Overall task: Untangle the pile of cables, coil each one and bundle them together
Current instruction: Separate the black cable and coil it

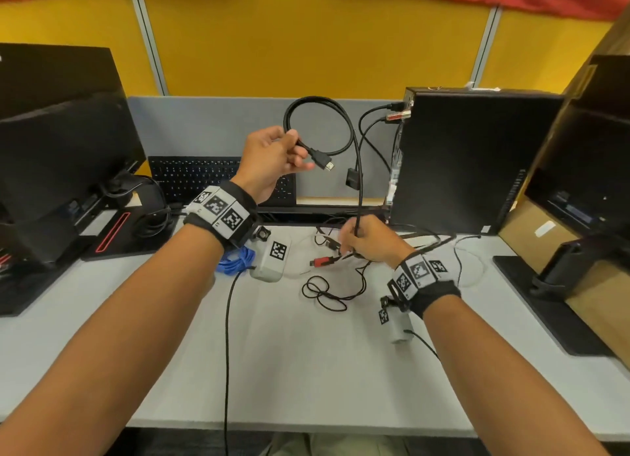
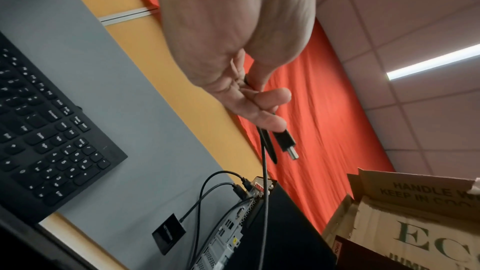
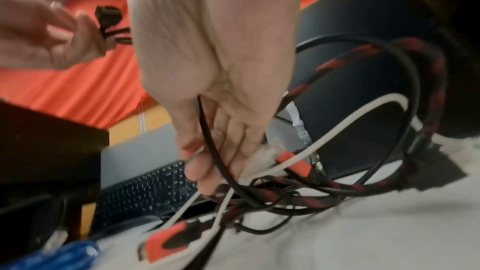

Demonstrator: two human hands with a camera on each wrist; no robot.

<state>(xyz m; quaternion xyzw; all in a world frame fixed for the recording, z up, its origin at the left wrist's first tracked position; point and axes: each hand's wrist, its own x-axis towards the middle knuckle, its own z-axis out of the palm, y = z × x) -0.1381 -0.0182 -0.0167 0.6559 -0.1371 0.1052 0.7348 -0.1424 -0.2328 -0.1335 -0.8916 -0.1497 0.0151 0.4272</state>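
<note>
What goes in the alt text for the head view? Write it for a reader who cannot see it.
Over a grey desk, the left hand holds up a looped black cable near its plug, while the right hand grips the same cable lower down, above a tangle of cables. Keyboard and computer tower stand behind.

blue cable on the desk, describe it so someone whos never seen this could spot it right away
Start at the grey desk and find the black keyboard at its back. Just in front, under the raised left hand, lies the blue cable, bunched beside a white box. It is the only blue one; the others are black, white or red-and-black.
</note>
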